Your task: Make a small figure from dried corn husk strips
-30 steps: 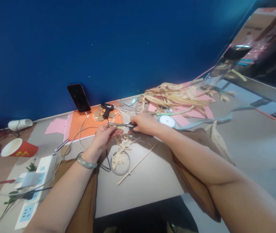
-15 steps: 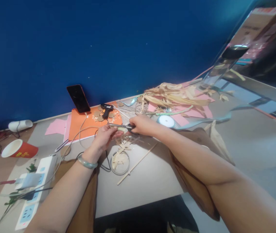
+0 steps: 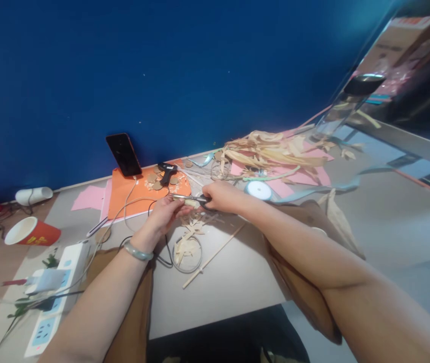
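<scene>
In the head view, my right hand is closed around the dark handles of a pair of scissors, whose metal blades point left. My left hand, with a bangle at its wrist, pinches a small pale piece of corn husk at the blades. The fingers partly cover that piece. Just below the hands lie pale husk scraps, some of them inside a grey ring. A thin wooden stick rests to the right of the ring.
Behind my hands a black glue gun lies on an orange sheet, with a phone leaning on the blue wall. Dried corn husks and a ribbon spool are at the right. A power strip and paper cup stand left.
The whole view has shifted very slightly. Both hands, the scissors and the husk piece keep nearly the same places.
</scene>
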